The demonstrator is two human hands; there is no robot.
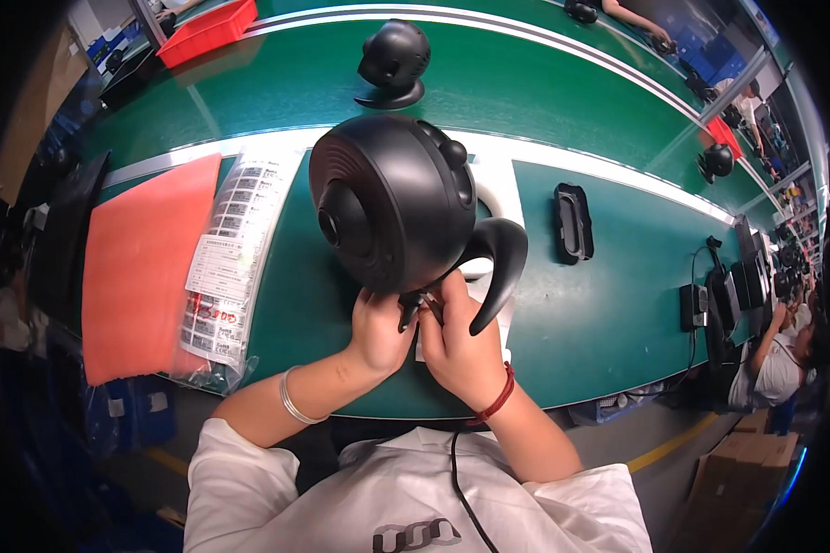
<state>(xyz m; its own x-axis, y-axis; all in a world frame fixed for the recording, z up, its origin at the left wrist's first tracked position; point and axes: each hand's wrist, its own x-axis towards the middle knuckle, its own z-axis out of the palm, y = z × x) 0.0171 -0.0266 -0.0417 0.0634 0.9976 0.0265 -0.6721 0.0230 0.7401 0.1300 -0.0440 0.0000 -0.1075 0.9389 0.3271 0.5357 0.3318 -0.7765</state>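
Note:
A large black rounded device (415, 198) with a ribbed, cone-shaped face and a curved, horn-like stand (503, 272) is tilted in front of me above the bench. At its underside, my left hand (381, 334) is closed with the fingers tucked beneath the body. Close beside it, my right hand (466, 348) pinches a small dark piece with a shiny metal tip (426, 299), perhaps a cable plug. A white ring-shaped holder (493, 207) stands partly hidden behind the device. Most of my fingertips are covered by the body.
A similar black device (394, 64) stands on the green conveyor belt (277, 83). Left lie an orange foam sheet (148, 276) and a bag of printed labels (226, 249). A black oblong tray (574, 223) rests right. Beyond are a red bin (207, 32) and a co-worker (775, 359).

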